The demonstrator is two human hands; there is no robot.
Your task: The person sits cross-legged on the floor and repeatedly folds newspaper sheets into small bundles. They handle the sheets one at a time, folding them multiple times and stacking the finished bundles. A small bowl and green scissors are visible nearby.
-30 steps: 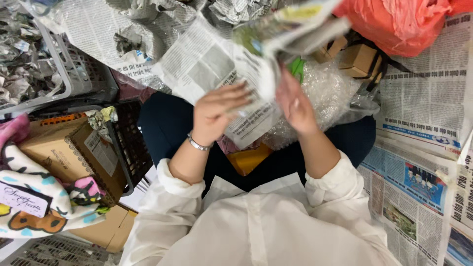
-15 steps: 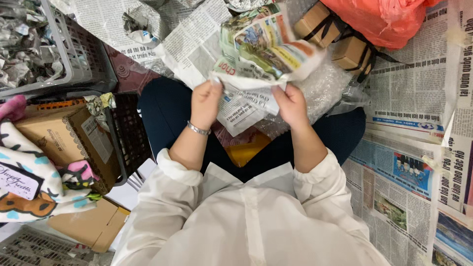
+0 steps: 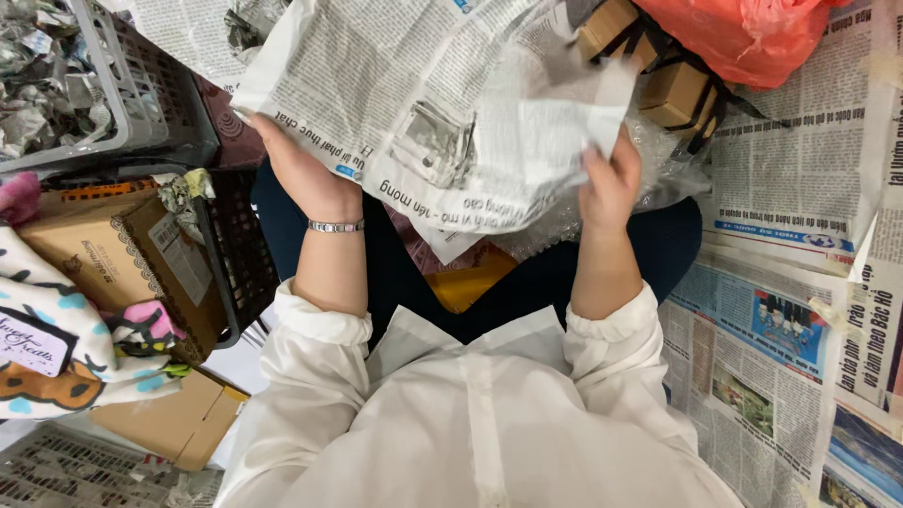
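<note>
1. Newspapers (image 3: 781,188) cover the floor around the sitting person, and this gives the working place a crowded look.
2. Left hand (image 3: 299,169): it is closed on the left edge of a big newspaper sheet (image 3: 423,103), thumb below and fingers hidden behind the paper. A metal bracelet (image 3: 336,226) sits on this wrist.
3. Right hand (image 3: 609,183): it pinches the right part of the same sheet, fingers curled, so the paper bends there into a loose flap.
4. What has changed: half a second ago the hands were close together and held a smaller, colourful folded piece. Now they are well apart and the sheet is spread wide between them, showing its grey text side. I judge that the paper has just been opened out flat, so it is ready for wrapping or folding.
5. How the sheet looks: thin, wrinkled, with a small crumpled spot near the middle; its lower edge hangs over the lap, above a yellow object (image 3: 470,282) between the legs, partly hidden.
6. Further out: clear bubble wrap (image 3: 658,160) lies behind the right hand, with small cardboard boxes (image 3: 673,89) and an orange plastic bag (image 3: 743,33) beyond. On the left stand a grey basket (image 3: 141,94) with crumpled paper, a dark crate (image 3: 235,254) and a brown carton (image 3: 103,245).
</note>
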